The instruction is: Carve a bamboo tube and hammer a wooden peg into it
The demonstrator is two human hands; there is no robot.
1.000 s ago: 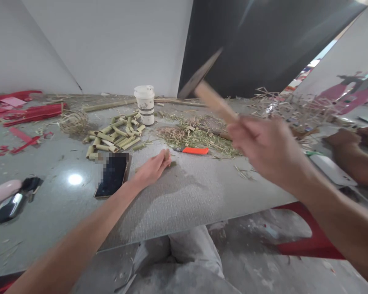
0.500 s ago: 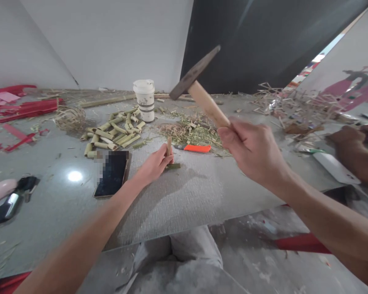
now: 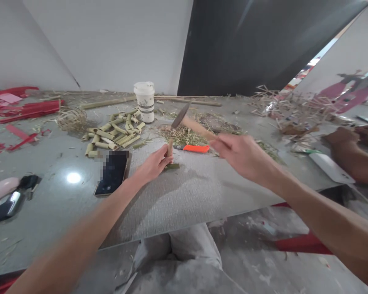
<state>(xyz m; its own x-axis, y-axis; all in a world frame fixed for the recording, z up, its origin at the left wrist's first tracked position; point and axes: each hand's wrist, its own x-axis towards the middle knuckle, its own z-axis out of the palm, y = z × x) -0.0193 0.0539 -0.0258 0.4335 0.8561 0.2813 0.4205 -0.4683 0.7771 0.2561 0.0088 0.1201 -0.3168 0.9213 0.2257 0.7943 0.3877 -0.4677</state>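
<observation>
My left hand [image 3: 152, 164] pinches a short wooden peg [image 3: 170, 147] and holds it upright on a small green bamboo piece [image 3: 172, 166] that lies on the grey table [image 3: 187, 196]. My right hand [image 3: 243, 156] is closed round the wooden handle of a hammer [image 3: 190, 122]. The hammer's dark head [image 3: 180, 115] hangs a little above and to the right of the peg's top, slightly blurred.
A phone [image 3: 113, 172] lies left of my left hand. Behind it are a heap of cut bamboo tubes [image 3: 115, 132], a paper cup [image 3: 145, 101], an orange-handled knife [image 3: 192, 148] and bamboo shavings [image 3: 184, 132]. Another person's hands [image 3: 352, 143] rest at the right edge. Red scraps [image 3: 24, 110] lie far left.
The hammer was raised high a second ago and has swung down toward the peg. My left hand has stood the peg upright on the bamboo piece and stays there.
</observation>
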